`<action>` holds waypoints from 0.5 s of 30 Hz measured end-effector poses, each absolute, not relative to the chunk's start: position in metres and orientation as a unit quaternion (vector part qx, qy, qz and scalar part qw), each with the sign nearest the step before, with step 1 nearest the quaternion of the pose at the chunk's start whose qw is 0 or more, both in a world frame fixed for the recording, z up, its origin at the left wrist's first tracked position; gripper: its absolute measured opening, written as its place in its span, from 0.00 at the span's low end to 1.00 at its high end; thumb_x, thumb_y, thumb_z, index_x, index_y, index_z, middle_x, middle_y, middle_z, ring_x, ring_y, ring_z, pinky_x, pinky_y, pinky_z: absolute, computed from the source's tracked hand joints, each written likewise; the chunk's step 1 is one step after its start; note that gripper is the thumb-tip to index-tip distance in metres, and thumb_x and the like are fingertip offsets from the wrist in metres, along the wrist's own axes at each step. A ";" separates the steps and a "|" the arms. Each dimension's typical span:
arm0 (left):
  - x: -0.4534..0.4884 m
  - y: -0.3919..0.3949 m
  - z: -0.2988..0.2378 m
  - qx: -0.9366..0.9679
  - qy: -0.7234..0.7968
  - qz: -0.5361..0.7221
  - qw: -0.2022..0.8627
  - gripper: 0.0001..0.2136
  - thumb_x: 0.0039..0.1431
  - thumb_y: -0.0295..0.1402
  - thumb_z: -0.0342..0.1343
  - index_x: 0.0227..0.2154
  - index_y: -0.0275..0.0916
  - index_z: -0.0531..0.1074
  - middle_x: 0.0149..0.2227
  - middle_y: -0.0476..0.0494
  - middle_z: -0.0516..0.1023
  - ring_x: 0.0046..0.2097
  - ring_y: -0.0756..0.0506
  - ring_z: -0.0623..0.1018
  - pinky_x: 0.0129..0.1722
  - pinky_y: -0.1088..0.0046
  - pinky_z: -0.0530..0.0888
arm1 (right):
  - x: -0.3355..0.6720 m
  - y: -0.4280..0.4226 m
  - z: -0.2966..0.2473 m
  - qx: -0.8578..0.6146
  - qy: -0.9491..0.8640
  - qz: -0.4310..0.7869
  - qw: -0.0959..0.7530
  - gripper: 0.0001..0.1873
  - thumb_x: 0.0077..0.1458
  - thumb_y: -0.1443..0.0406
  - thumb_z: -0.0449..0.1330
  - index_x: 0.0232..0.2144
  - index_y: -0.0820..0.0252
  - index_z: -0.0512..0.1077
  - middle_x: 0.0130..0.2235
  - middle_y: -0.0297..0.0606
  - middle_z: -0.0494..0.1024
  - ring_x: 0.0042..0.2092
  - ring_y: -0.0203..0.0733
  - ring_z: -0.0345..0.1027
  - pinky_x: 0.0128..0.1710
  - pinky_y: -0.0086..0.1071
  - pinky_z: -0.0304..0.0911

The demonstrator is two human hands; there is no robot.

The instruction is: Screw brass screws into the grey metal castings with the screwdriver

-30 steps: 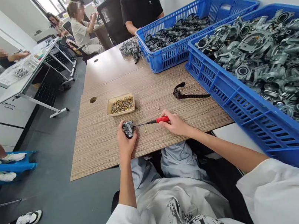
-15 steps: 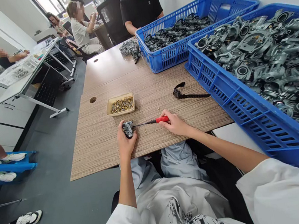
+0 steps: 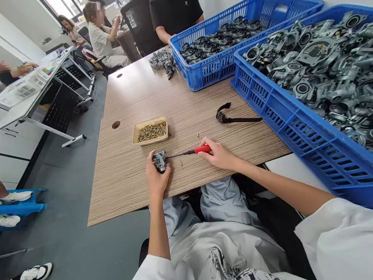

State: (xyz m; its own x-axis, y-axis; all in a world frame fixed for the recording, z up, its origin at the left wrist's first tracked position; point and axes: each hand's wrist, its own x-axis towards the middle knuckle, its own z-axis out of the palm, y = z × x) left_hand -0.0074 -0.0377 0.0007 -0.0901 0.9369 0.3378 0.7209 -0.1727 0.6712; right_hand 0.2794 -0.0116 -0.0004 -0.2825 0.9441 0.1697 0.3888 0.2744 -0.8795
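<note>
My left hand [image 3: 157, 178] is closed around a small grey metal carburetor body [image 3: 159, 161] near the table's front edge. In my right hand [image 3: 219, 154] is a screwdriver [image 3: 202, 149] with a red handle. Its thin dark shaft points left and reaches the side of the carburetor body; the exact spot the tip touches is too small to make out. A small brass piece [image 3: 181, 163] lies just below the shaft, and another brass piece [image 3: 197, 134] lies above the handle. Beyond my left hand stands a cream tray [image 3: 151, 141] filled with small brass parts.
A black wristwatch [image 3: 221, 117] lies on the wooden table [image 3: 108, 179]. To the right, a blue crate [image 3: 298, 135] is heaped with metal castings; another blue crate [image 3: 205, 78] behind it holds darker ones. A person [image 3: 174, 11] in black sits across the table.
</note>
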 end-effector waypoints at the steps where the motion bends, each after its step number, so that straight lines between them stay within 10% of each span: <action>1: -0.007 -0.038 0.001 0.660 0.628 0.388 0.138 0.33 0.59 0.35 0.63 0.66 0.45 0.60 0.60 0.37 0.74 0.59 0.37 0.75 0.61 0.56 0.70 | 0.279 -0.012 -0.001 -0.471 -0.708 0.374 0.370 0.12 0.63 0.54 0.58 0.39 0.53 0.63 0.29 0.30 0.68 0.28 0.40 0.60 0.33 0.32 0.54; 15: -0.007 -0.037 0.001 0.660 0.627 0.391 0.134 0.33 0.58 0.35 0.63 0.66 0.44 0.61 0.59 0.37 0.74 0.58 0.38 0.75 0.62 0.56 0.70 | 0.279 -0.012 -0.001 -0.473 -0.711 0.372 0.365 0.13 0.63 0.53 0.58 0.40 0.53 0.62 0.28 0.28 0.65 0.27 0.39 0.58 0.32 0.32 0.54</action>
State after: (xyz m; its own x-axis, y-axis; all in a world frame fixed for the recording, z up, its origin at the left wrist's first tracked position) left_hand -0.0069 -0.0374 0.0009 -0.0933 0.9328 0.3481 0.7229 -0.1769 0.6679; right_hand 0.2794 -0.0116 -0.0006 -0.2866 0.9434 0.1667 0.4017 0.2763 -0.8731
